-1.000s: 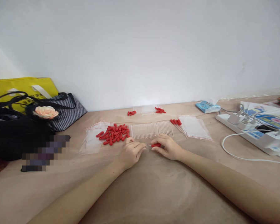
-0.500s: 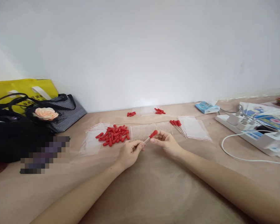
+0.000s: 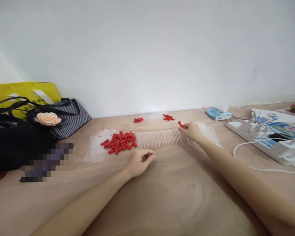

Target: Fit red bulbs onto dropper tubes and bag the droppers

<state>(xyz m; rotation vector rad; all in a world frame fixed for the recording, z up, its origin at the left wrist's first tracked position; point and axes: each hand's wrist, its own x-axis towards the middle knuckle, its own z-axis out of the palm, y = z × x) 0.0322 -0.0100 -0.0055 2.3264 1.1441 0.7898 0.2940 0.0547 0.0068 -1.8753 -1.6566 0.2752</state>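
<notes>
My right hand (image 3: pixel 192 131) is closed on a dropper with a red rubber bulb (image 3: pixel 180 124), which pokes out beyond the fingertips. Its tube is hidden by the hand. Beneath that hand, the other assembled droppers are mostly covered; only tips of clear tubes (image 3: pixel 192 143) show. My left hand (image 3: pixel 140 162) rests on the table with thumb and fingers apart, holding nothing. Just beyond it lies a row of clear thin tubes (image 3: pixel 152 139), side by side. To their left is a heap of loose red rubber bulbs (image 3: pixel 121 141).
Clear zip bags (image 3: pixel 98 144) lie left of the heap, more bags (image 3: pixel 210 134) at right. Small red bulb groups (image 3: pixel 168 117) sit near the wall. A power strip (image 3: pixel 265 141) with cables and a blue tissue pack (image 3: pixel 217 113) are right; a striped bag (image 3: pixel 71 119) stands left.
My right hand has moved right and away from me with the dropper, over the assembled ones. My left hand has let go of the tube and stayed nearly in place.
</notes>
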